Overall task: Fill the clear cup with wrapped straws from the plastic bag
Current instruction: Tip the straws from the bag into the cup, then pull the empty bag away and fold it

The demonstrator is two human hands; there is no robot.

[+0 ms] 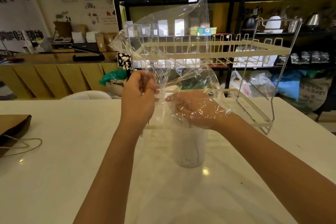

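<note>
A clear plastic bag (181, 29) is held up above the white table (63, 169), crumpled and see-through; I see no straws in it. My left hand (140, 96) pinches the bag's lower edge. My right hand (198, 109) sits under or inside the film, fingers curled on it. Directly below the hands stands the clear cup (189, 149). Whitish shapes show through its wall, perhaps wrapped straws, but they are too blurred to tell.
A white wire rack (254, 51) with two tiers stands behind the cup at the back right of the table. A brown paper bag (12, 131) with a twine handle lies at the left edge. Shelves and a counter fill the background.
</note>
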